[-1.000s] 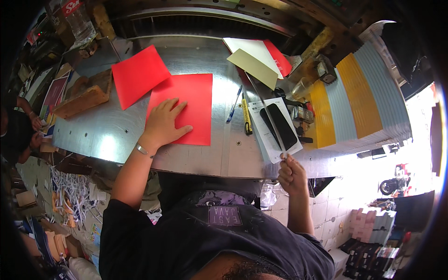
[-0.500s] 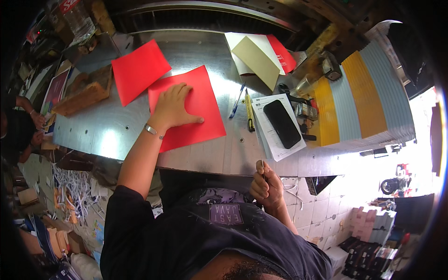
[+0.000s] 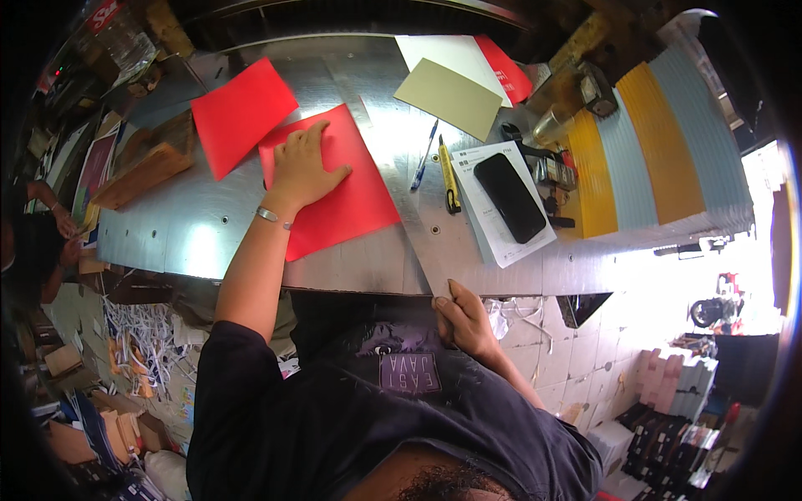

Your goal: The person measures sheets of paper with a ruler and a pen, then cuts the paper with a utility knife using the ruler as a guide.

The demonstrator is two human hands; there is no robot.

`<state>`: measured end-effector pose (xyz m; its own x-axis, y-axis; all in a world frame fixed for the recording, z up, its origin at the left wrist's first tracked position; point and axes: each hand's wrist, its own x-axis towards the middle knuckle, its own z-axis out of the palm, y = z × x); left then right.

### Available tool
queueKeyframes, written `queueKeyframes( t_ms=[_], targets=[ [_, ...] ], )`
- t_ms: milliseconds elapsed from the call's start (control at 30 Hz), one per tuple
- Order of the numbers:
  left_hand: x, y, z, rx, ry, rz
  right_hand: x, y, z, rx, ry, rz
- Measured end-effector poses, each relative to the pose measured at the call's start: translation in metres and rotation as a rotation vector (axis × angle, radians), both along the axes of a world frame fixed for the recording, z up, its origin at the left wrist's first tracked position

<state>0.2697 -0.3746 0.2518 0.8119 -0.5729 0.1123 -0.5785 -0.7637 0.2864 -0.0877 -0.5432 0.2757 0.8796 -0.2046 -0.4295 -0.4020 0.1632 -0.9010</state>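
My left hand lies with fingers spread on a red sheet, pressing it to the metal table. A second red sheet touches or slightly overlaps its upper left side. By the table's front edge, my right hand is closed in a pinch. Something thin seems to be between thumb and fingers, too small to make out. A blue pen and a yellow cutter knife lie to the right of the sheet. Beside them a black phone rests on white papers.
At the back, a beige card lies over white and red paper. A tall yellow and light blue stack stands at the right. A wooden block sits at the left. Another person's hands show at the far left.
My right hand has moved left along the table's front edge, still pinched. The beige card has turned on the white paper. My left hand stays on the red sheet, and the view has shifted slightly.
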Motion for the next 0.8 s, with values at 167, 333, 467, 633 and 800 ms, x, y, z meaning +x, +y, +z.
queueKeyframes(
  t_ms=[167,333,467,633,800],
  targets=[
    [0.003,0.003,-0.011,-0.062,-0.044,-0.027,0.002,0.000,-0.003,-0.242,0.041,0.126],
    [0.009,0.003,-0.025,-0.088,-0.105,-0.057,-0.001,0.005,-0.001,-0.766,-0.070,0.234],
    [0.004,-0.004,-0.021,0.046,-0.203,-0.035,0.000,0.008,0.013,-0.983,-0.018,0.320],
    [0.006,-0.006,-0.017,0.091,-0.179,-0.015,0.008,-0.005,0.024,-1.108,-0.019,0.451],
    [0.018,-0.002,-0.022,0.085,-0.213,0.006,0.041,-0.023,0.044,-1.234,-0.118,0.343]
  ],
)
